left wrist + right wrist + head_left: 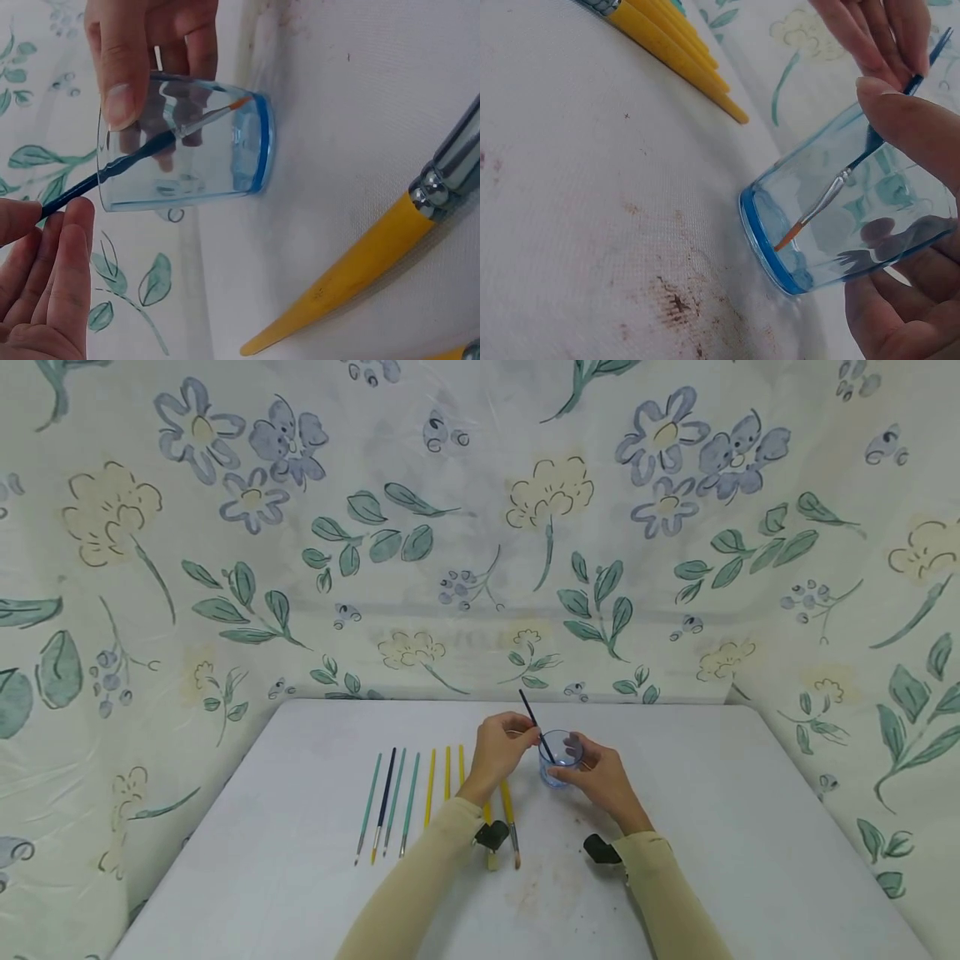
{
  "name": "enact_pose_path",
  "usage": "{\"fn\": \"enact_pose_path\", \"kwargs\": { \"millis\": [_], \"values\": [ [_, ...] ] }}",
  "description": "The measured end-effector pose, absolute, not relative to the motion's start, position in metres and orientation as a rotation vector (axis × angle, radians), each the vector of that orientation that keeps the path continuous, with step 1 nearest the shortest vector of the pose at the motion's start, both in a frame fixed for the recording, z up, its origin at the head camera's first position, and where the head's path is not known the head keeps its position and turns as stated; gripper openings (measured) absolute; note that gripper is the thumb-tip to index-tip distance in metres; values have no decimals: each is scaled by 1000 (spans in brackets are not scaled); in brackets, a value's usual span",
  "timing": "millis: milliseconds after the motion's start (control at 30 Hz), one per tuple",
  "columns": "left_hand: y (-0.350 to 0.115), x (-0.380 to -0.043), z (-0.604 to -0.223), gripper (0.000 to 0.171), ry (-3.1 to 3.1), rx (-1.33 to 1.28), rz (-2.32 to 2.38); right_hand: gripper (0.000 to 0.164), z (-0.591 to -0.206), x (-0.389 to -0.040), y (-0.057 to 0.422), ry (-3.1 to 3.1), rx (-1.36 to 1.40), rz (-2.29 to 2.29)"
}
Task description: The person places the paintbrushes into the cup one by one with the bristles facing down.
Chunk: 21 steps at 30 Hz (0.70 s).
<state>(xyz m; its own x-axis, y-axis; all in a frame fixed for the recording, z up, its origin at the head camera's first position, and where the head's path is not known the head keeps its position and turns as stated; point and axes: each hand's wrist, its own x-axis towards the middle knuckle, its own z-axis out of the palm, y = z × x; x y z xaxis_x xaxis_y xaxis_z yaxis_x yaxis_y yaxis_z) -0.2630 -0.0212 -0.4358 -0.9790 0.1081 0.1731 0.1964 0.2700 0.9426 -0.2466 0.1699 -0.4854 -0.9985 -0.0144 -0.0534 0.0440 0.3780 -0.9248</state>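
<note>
My left hand (501, 745) pinches a dark blue paintbrush (120, 166) by its handle, between thumb and fingers. The brush slants down into a clear glass (840, 202) with a blue base, its orange bristles (789, 235) close to the bottom. With my right hand (603, 777) I grip the glass, thumb on the near side and fingers round the far side. The glass is on the white table, right of a row of brushes. Part of that row is hidden behind my left forearm in the head view.
Several teal brushes (367, 810), another dark blue brush (386, 802) and several yellow brushes (430, 785) lie side by side on the white table (247, 852). A thick yellow brush (337, 281) is nearest the glass. Brown stains (676, 304) mark the tabletop. Floral sheeting (465, 568) hangs behind.
</note>
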Motion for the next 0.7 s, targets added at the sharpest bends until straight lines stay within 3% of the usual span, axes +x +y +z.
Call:
{"fn": "enact_pose_path", "kwargs": {
  "millis": [700],
  "values": [
    [-37,-264,-445,15,-2438,-270,-1780,92,-485,-245,170,2553,12,-1728]
  ]
}}
